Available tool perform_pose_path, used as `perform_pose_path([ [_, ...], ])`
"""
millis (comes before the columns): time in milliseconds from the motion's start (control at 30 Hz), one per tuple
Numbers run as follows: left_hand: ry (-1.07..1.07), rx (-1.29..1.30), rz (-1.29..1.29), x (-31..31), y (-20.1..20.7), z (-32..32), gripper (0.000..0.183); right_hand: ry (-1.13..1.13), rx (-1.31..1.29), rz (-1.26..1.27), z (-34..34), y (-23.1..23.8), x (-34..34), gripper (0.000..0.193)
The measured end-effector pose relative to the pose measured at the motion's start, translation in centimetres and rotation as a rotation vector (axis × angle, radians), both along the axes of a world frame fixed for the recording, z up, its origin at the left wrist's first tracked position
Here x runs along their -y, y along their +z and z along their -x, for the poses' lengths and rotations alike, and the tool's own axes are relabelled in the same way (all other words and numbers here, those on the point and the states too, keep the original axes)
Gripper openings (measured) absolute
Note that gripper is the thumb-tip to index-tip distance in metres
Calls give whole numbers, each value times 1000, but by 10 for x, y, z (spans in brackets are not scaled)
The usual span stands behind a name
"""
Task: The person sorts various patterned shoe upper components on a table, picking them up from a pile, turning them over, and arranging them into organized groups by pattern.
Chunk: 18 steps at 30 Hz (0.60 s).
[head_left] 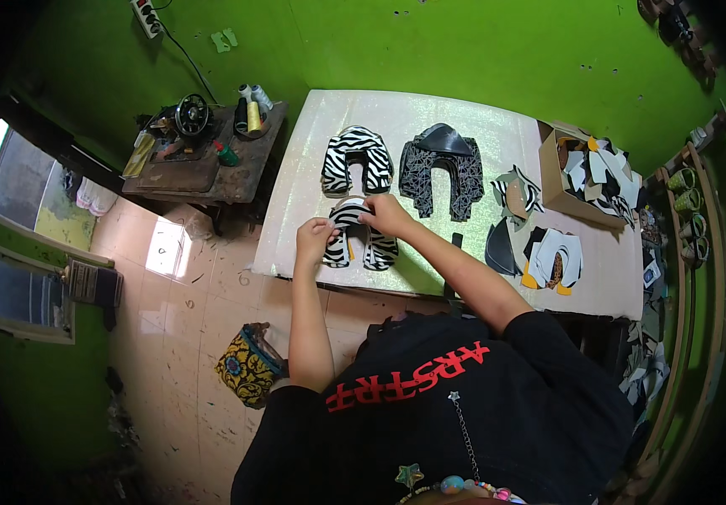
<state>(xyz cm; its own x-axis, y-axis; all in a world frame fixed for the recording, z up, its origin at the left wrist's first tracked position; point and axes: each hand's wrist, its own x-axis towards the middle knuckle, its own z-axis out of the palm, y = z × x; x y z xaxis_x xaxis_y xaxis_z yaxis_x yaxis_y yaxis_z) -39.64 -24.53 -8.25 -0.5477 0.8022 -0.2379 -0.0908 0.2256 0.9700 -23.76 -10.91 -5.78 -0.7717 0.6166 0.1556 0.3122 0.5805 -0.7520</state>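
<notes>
A curved zebra-striped shoe-upper piece (347,215) is held between my two hands over the near left part of the table. My left hand (316,239) pinches its left edge, fingers pressed together. On the right side, my right hand (388,216) grips the same piece with thumb and fingers. Beneath lies a pile of zebra-striped U-shaped pieces (380,254), partly covered by my hands. Just beyond sits a taller stack of zebra-striped U-shaped pieces (355,137). To its right are dark, web-patterned U-shaped pieces (417,178), topped by smooth black curved pieces (436,138).
The pale table (300,172) has cut scraps (554,257) and a filled cardboard box (580,202) at right. Beside it on the left stands a sewing machine (192,115) with thread cones (253,116). A patterned bag (249,364) rests on the floor.
</notes>
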Motion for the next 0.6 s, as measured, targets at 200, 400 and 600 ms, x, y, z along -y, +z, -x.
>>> perform_pose_path([
  [200,115,-169,40,-23,-30,2,12,-206,81,34,9,-15,5,23],
  [400,225,-416,144,-36,-47,-1,16,-346,38,-9,13,-31,7,23],
  [600,295,-626,260,-33,-43,-9,17,-376,192,17,7,-15,10,37],
])
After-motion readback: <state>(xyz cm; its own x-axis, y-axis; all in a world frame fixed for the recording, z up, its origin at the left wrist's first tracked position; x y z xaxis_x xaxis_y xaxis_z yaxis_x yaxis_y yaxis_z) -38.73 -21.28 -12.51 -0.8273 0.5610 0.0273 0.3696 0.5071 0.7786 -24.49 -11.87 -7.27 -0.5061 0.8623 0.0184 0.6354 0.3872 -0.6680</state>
